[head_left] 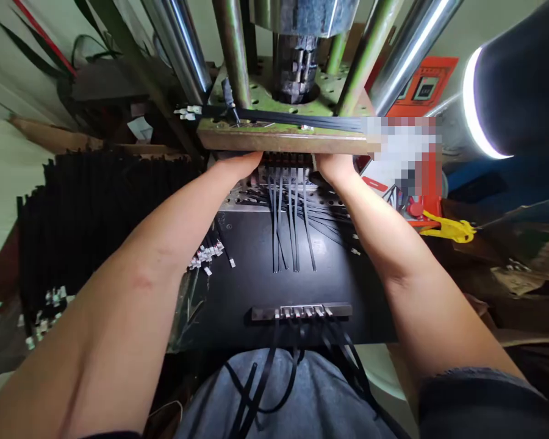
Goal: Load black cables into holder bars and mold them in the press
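Observation:
Both arms reach forward under the edge of a green and brown press plate. My left hand is at the left of a dark metal mould block, my right hand at its right. The plate hides the fingers of both hands, so their grip does not show. Between them, several thin black flat cables hang out of the block toward me, their ends over the black work surface. Close to my lap lies a metal bar with several white connectors in a row, black cables trailing from it.
A big pile of black cables stands at the left. Loose cables with white connectors lie beside my left forearm. Steel columns flank the press. At the right are a lamp and yellow-handled cutters.

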The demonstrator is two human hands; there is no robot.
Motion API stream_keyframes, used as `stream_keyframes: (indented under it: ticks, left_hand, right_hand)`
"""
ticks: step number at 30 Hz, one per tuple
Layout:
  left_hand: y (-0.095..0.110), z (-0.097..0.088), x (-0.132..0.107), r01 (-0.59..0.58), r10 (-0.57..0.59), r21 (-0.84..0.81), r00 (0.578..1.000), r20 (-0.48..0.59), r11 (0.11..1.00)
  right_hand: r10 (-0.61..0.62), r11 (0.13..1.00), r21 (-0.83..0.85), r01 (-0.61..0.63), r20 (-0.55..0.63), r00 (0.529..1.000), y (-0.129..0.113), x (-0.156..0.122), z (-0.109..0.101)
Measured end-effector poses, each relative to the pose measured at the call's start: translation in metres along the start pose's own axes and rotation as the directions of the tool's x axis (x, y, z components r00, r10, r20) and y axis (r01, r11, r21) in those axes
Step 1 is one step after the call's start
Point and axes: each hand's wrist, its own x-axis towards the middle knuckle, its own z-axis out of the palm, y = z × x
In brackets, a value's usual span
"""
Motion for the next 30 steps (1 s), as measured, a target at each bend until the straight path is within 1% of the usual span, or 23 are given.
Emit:
stream_keyframes:
  ticks: [1,3,4,6,8,10,13,14,16,17,18,19,20,21,22,23,24,25,26,27,28,29,30]
  left_hand:
    - [-0.002,-0.002,-0.008,-0.021,0.021,0.027,1.0,-0.008,0.999]
    - [-0.004,-0.005,-0.034,-0.112,0.115,0.102,0.993,-0.024,0.988]
    - [-0.004,-0.005,-0.052,-0.184,0.188,0.146,0.982,-0.015,0.972]
    - [0.003,-0.002,-0.092,-0.341,0.34,0.214,0.939,0.041,0.915]
    - [0.02,0.006,-0.128,-0.471,0.46,0.264,0.881,0.109,0.841]
    - [0.043,0.018,-0.153,-0.547,0.522,0.272,0.837,0.163,0.792]
    - [0.077,0.03,-0.169,-0.589,0.553,0.19,0.805,0.214,0.785]
    - [0.086,0.032,-0.171,-0.574,0.545,0.137,0.814,0.202,0.807]
    - [0.099,0.032,-0.176,-0.489,0.486,-0.029,0.856,0.178,0.872]
    - [0.103,0.03,-0.179,-0.415,0.444,-0.165,0.869,0.22,0.895]
    - [0.108,0.029,-0.184,-0.313,0.414,-0.33,0.857,0.306,0.891]
    - [0.113,0.027,-0.19,-0.181,0.42,-0.503,0.807,0.415,0.845]
    - [0.118,0.025,-0.196,-0.034,0.463,-0.645,0.725,0.509,0.763]
    - [0.123,0.022,-0.201,0.105,0.524,-0.735,0.635,0.568,0.669]
    - [0.127,0.019,-0.205,0.206,0.578,-0.778,0.564,0.59,0.593]
    - [0.129,0.015,-0.207,0.248,0.602,-0.791,0.535,0.593,0.56]
    - [0.128,0.011,-0.205,0.23,0.583,-0.783,0.555,0.593,0.578]
    - [0.125,0.006,-0.201,0.161,0.524,-0.748,0.62,0.584,0.644]
    - [0.119,0.001,-0.194,0.057,0.439,-0.672,0.716,0.543,0.739]
    - [0.11,-0.003,-0.186,-0.058,0.352,-0.541,0.816,0.459,0.839]
    - [0.1,-0.006,-0.179,-0.148,0.279,-0.362,0.897,0.343,0.921]
    - [0.089,-0.007,-0.172,-0.198,0.234,-0.167,0.944,0.235,0.966]
    - [0.078,-0.007,-0.169,-0.219,0.216,0.001,0.962,0.166,0.976]
  right_hand:
    - [-0.001,1.0,-0.03,0.002,0.011,1.0,-0.001,-0.012,-0.007]
    - [-0.074,0.994,-0.078,0.079,0.073,0.995,-0.005,-0.051,-0.025]
    - [-0.134,0.986,-0.081,0.144,0.12,0.984,-0.008,-0.076,-0.035]
    - [-0.247,0.964,-0.045,0.263,0.221,0.943,-0.013,-0.132,-0.055]
    - [-0.312,0.947,0.024,0.32,0.302,0.901,-0.016,-0.184,-0.07]
    - [-0.353,0.935,0.103,0.338,0.34,0.872,-0.014,-0.221,-0.081]
    - [-0.38,0.917,0.252,0.309,0.314,0.87,0.0,-0.243,-0.091]
    - [-0.365,0.915,0.29,0.282,0.293,0.884,0.006,-0.245,-0.095]
    - [-0.303,0.924,0.316,0.214,0.266,0.915,0.014,-0.245,-0.101]
    - [-0.288,0.927,0.317,0.2,0.26,0.922,0.014,-0.244,-0.103]
    - [-0.297,0.924,0.32,0.21,0.251,0.921,0.01,-0.242,-0.104]
    - [-0.332,0.913,0.329,0.243,0.25,0.91,0.003,-0.24,-0.102]
    - [-0.381,0.896,0.341,0.285,0.256,0.889,-0.007,-0.237,-0.099]
    - [-0.416,0.883,0.348,0.316,0.265,0.87,-0.017,-0.232,-0.094]
    - [-0.422,0.883,0.341,0.323,0.272,0.865,-0.026,-0.226,-0.089]
    - [-0.391,0.899,0.318,0.301,0.273,0.879,-0.032,-0.219,-0.084]
    - [-0.337,0.922,0.285,0.261,0.262,0.904,-0.034,-0.211,-0.081]
    - [-0.279,0.944,0.25,0.217,0.247,0.928,-0.031,-0.203,-0.079]
    - [-0.245,0.956,0.222,0.193,0.234,0.941,-0.025,-0.196,-0.078]
    - [-0.246,0.959,0.203,0.199,0.237,0.94,-0.015,-0.19,-0.078]
    - [-0.273,0.954,0.193,0.228,0.252,0.928,-0.003,-0.185,-0.079]
    - [-0.301,0.949,0.177,0.261,0.264,0.917,0.01,-0.181,-0.081]
    - [-0.307,0.95,0.144,0.278,0.25,0.918,0.023,-0.178,-0.084]
